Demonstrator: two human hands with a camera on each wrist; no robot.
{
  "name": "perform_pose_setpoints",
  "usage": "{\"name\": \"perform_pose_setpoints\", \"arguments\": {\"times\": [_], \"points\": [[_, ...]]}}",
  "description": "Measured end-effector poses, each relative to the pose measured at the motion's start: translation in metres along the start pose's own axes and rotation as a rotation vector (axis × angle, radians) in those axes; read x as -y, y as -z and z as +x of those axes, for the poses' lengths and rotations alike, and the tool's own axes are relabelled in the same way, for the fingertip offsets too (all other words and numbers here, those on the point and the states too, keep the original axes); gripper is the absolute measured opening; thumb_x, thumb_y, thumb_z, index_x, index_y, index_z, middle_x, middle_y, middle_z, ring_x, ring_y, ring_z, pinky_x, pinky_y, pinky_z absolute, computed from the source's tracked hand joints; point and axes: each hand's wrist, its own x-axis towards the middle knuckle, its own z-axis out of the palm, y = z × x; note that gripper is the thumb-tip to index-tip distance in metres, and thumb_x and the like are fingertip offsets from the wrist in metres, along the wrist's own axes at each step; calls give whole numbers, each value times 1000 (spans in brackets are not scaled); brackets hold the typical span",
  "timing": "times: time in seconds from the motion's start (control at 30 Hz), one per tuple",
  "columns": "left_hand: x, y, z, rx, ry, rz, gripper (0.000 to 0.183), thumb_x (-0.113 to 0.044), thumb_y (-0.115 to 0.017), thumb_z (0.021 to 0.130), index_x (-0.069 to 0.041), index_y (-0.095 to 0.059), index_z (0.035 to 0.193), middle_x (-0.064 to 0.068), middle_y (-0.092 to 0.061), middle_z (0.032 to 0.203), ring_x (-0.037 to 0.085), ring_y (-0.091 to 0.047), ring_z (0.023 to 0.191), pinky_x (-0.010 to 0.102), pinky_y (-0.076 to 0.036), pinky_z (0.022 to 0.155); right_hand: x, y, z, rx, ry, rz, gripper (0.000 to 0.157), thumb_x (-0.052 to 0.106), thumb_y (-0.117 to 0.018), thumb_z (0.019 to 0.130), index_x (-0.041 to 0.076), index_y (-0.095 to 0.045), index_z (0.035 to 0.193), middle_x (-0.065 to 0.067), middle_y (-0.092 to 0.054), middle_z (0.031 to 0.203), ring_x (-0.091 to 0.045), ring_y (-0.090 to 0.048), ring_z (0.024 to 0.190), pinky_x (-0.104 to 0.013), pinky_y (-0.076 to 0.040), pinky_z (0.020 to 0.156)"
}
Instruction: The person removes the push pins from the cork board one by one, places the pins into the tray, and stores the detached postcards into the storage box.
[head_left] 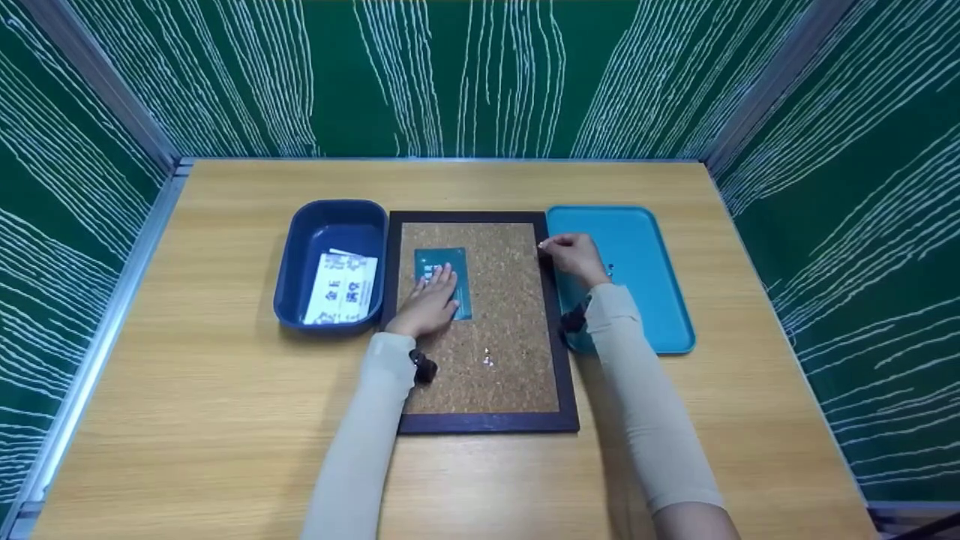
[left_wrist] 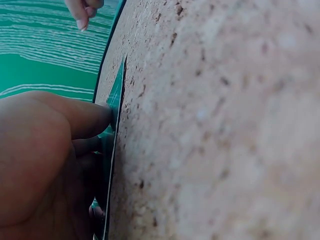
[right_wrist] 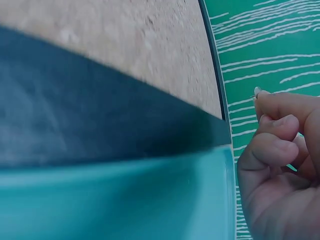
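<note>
My left hand [head_left: 429, 304] lies over a green card [head_left: 459, 264] on the framed cork board [head_left: 514, 300]. Its straight fingers press the card flat, covering part of the white print. Seen from the left wrist, the thumb [left_wrist: 92, 119] touches the card near its edge. Above the board's right frame, my right hand [head_left: 576, 259] pinches a small pushpin [right_wrist: 257, 92] between thumb and forefinger. The pin's thin metal point sticks out past the fingertips in the right wrist view.
Left of the board stands a dark blue bin [head_left: 300, 232] holding printed white cards [head_left: 343, 289]. A light blue tray [head_left: 649, 319] on the right has a few tiny pins [head_left: 610, 268] on it. Several small shiny pins [head_left: 488, 360] lie on the lower cork.
</note>
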Motion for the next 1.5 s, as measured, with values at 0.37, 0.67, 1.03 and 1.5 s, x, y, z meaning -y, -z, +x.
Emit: {"name": "perform_pose_setpoints", "arguments": {"times": [0.37,0.67,1.03,1.5], "points": [[2,1,0,-4,-10,14,58,-31,-32,105,-8,-11,154,7,1,162,22,4,150,41,3,123,-7,19,0,-20,-25,-19,31,23,-58,96,-4,-67,110,9,-41,55,-6,-35,47,-22,-29,46],[1,1,0,-6,-14,5,58,-30,-32,105,-8,-12,154,8,1,162,23,4,150,42,3,122,-11,36,-2,-40,-75,-64,33,27,-58,96,1,-68,113,7,-48,62,-8,-42,54,-22,-34,51],[1,2,0,0,-13,-27,59,-31,-32,105,-9,-11,155,7,2,163,21,6,150,40,4,123,-22,58,-6,-78,-50,-75,32,27,-59,95,1,-68,113,4,-53,67,-8,-40,52,-23,-34,50],[1,1,0,0,-14,-20,59,-32,-32,104,-8,-11,154,8,3,162,22,5,150,42,5,122,-32,78,-15,-78,-102,-138,38,32,-56,97,3,-65,119,-8,-63,105,-11,-52,75,-21,-44,64]]}}
